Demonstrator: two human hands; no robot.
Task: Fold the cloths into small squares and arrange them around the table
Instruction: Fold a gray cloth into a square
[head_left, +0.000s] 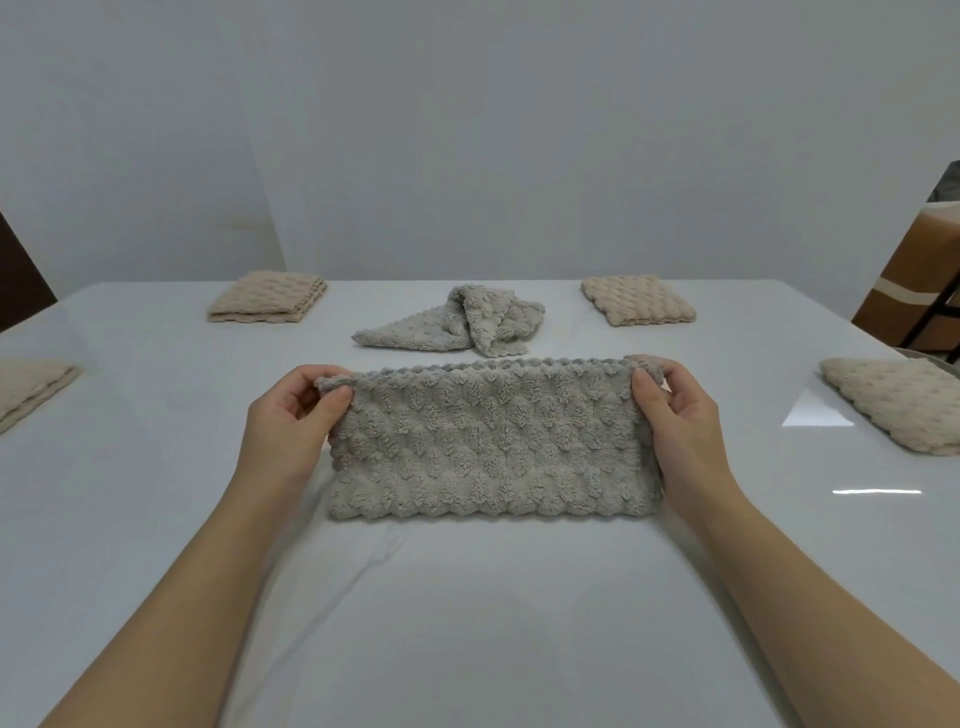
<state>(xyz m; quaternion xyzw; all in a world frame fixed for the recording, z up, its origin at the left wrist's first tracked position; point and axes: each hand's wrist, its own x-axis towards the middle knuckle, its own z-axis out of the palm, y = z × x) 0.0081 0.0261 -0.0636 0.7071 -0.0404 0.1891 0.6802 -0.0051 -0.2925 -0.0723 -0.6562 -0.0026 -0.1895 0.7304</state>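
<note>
White table (467, 623), grey cloth (493, 441) held at both ends

At the left edge lies one folded beige square (31, 389), with a second beige square (265, 299) at back left. The left hand (291, 415) pinches the grey cloth's upper left corner. The cloth is a long rectangle near the person, and a crumpled grey cloth (457, 322) sits behind it. The right hand (680, 421) pinches the upper right corner. A third beige square (636, 300) lies back right, a fourth beige square (898, 402) far right.

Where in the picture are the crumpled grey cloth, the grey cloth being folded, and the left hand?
crumpled grey cloth (415, 335): head view, on its flat left part.
grey cloth being folded (493, 447): head view, on the middle of its top face.
left hand (291, 415): head view, on the middle of the hand.
</note>
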